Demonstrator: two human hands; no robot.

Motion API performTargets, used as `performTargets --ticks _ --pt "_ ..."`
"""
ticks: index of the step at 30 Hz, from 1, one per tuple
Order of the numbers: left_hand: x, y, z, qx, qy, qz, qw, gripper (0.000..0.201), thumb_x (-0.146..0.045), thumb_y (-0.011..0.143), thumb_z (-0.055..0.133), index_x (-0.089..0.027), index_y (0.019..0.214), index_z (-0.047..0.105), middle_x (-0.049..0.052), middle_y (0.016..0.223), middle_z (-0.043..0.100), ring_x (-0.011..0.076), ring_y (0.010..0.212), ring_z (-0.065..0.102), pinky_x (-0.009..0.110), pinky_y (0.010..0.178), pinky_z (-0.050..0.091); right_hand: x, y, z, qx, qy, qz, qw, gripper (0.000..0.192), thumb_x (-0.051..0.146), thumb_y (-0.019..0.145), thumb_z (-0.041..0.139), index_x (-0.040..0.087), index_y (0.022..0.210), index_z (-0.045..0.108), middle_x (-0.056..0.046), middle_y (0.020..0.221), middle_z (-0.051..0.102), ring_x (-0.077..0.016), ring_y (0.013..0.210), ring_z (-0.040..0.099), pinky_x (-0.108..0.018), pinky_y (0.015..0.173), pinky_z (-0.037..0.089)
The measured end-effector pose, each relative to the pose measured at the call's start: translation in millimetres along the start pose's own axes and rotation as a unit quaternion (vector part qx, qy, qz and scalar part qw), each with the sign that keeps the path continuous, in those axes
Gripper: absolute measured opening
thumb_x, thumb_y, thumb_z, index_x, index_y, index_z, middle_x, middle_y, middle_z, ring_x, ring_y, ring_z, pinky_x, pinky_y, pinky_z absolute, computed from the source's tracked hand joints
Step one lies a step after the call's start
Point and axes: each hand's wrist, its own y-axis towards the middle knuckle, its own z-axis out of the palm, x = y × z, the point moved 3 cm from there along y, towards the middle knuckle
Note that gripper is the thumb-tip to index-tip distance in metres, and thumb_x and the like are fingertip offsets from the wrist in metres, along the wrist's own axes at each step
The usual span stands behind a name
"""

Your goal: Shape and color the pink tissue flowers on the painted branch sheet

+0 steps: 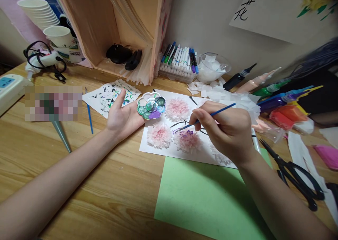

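Note:
My left hand (120, 117) is turned palm up, thumb raised, holding a small flower-shaped paint palette (151, 106) on its fingers. Green, white and purple paint fills the palette's wells. In my right hand (224, 131) a thin blue paintbrush (215, 112) is pinched between thumb and fingers. Its tip is at the upper left edge of a pink paper flower (187, 140) that has purple strokes on it. More pink flowers and black branch lines cover the white sheet (154, 151). My right hand hides part of that sheet.
Under the sheet lies green paper (200, 194). A second blue brush (89, 118) and a paint-spotted tissue (101, 101) are at left. Black scissors (293, 173) lie right of my forearm. Markers (181, 58), a bowl of paper pieces (212, 69) and paint bottles (269, 88) stand behind.

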Motion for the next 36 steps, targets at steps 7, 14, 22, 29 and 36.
performTargets --ticks 7,14,22,29,36 --pt "0.0 -0.2 0.1 0.000 0.007 0.002 1.000 0.068 -0.053 0.091 0.034 -0.009 0.143 0.034 0.017 0.132 0.058 0.0349 0.131 0.047 0.050 0.112 0.032 0.7 -0.2 -2.0 -0.017 0.002 -0.006 1.000 0.033 0.030 0.095 0.048 0.020 0.066 0.060 0.000 0.053 0.060 -0.0108 0.049 0.054 -0.026 0.050 0.039" --pt "0.0 -0.2 0.3 0.000 0.003 0.002 1.000 0.068 -0.053 0.091 0.033 -0.009 0.143 0.034 0.016 0.132 0.059 0.0347 0.131 0.047 0.050 0.112 0.032 3.5 -0.5 -7.6 -0.035 0.004 0.002 0.999 0.039 0.034 0.096 0.046 0.021 0.062 0.058 0.000 0.050 0.058 -0.0104 0.047 0.052 -0.027 0.049 0.038" --pt "-0.1 -0.2 -1.1 0.003 0.000 0.001 1.000 0.066 -0.053 0.090 0.033 -0.010 0.141 0.037 0.016 0.130 0.059 0.0351 0.130 0.048 0.051 0.112 0.032 1.8 -1.5 -5.0 -0.014 -0.015 -0.019 1.000 0.038 0.032 0.096 0.045 0.020 0.062 0.057 0.001 0.049 0.053 -0.0100 0.046 0.048 -0.026 0.048 0.035" --pt "0.4 -0.4 0.2 0.002 -0.005 0.001 1.000 0.067 -0.053 0.090 0.034 -0.011 0.142 0.036 0.016 0.131 0.059 0.0356 0.130 0.047 0.051 0.112 0.032 2.7 -0.7 -4.4 -0.014 -0.019 -0.017 1.000 0.037 0.033 0.096 0.046 0.020 0.063 0.058 0.000 0.050 0.055 -0.0108 0.047 0.050 -0.027 0.049 0.036" --pt "0.1 -0.1 0.3 0.012 0.007 0.000 1.000 0.068 -0.053 0.091 0.034 -0.009 0.143 0.034 0.016 0.133 0.057 0.0352 0.132 0.045 0.051 0.113 0.030 4.3 -1.5 -7.5 -0.034 -0.009 -0.025 0.999 0.034 0.028 0.095 0.048 0.019 0.064 0.059 0.000 0.053 0.057 -0.0103 0.049 0.051 -0.027 0.050 0.037"
